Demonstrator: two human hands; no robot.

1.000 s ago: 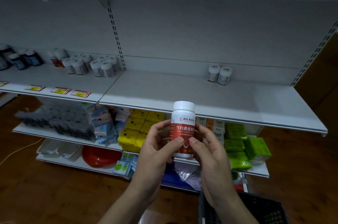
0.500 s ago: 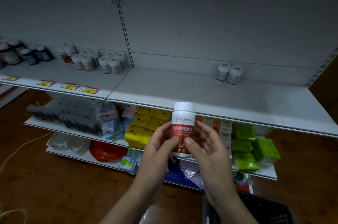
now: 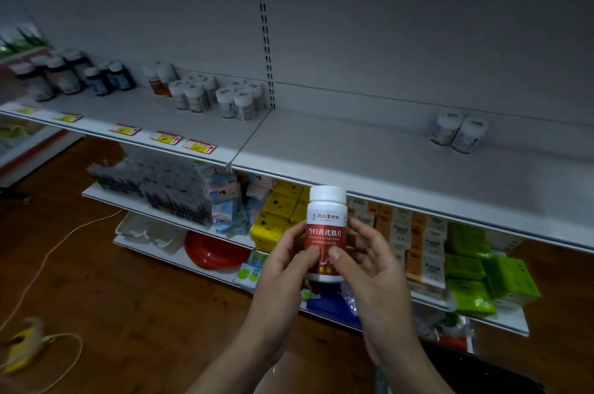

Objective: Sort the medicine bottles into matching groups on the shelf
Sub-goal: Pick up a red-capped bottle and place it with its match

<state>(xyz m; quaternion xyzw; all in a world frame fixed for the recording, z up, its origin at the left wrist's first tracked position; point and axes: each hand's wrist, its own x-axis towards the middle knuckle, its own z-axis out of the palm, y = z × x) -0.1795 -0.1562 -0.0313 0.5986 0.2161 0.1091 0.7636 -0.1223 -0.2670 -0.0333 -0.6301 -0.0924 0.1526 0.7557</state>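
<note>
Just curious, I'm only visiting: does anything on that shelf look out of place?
Two white bottles stand alone on the shelf at right, apart from the similar groups at left. Nothing looks spilled.

This is a shop, with long metal shelves bearing price tags on their front edges, grouped medicine bottles and stacked tissue packs.
</note>
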